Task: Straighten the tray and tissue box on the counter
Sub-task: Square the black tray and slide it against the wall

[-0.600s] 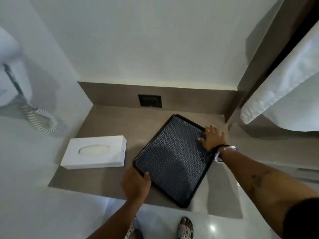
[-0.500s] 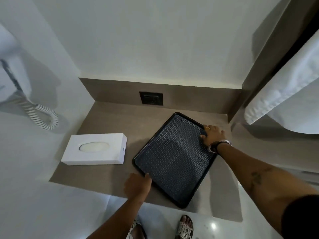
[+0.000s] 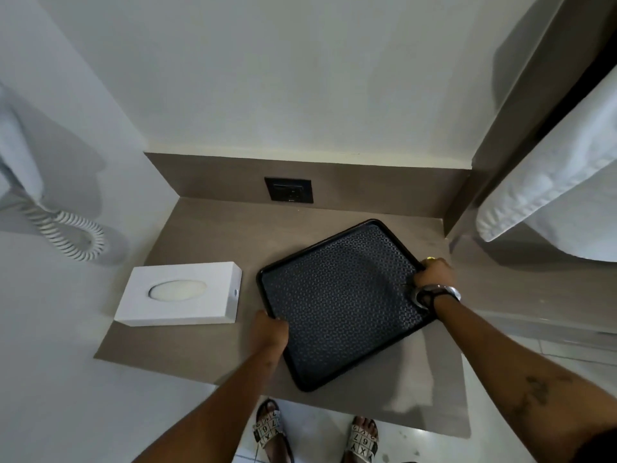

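Tray (image 3: pixel 340 302), black and rectangular with rounded corners and a low raised rim, lies flat on the brown counter (image 3: pixel 207 235), turned askew so that its edges run at a slant to the back wall. Its inner face carries a fine, repeating geometric pattern with a dull sheen, while the rim looks smooth and glossy. The left hand (image 3: pixel 270 330) is curled over the tray's near-left edge, fingers closed on the rim. The right hand (image 3: pixel 434 274) is closed on the rim at the far-right edge, a metal bracelet (image 3: pixel 437 290) sitting at the wrist. To the left of the tray, just beside it and not touching, rests the tissue box (image 3: pixel 182 294): a plain white matte block with crisp edges and an oval opening on top showing pale tissue. The counter surface is smooth and stone-like, with a matching upstand at the back that holds a dark square socket plate (image 3: pixel 288 189). A white coiled cord (image 3: pixel 71 237) hangs against the left wall, and white folded cloth (image 3: pixel 551 192) shows at the upper right.
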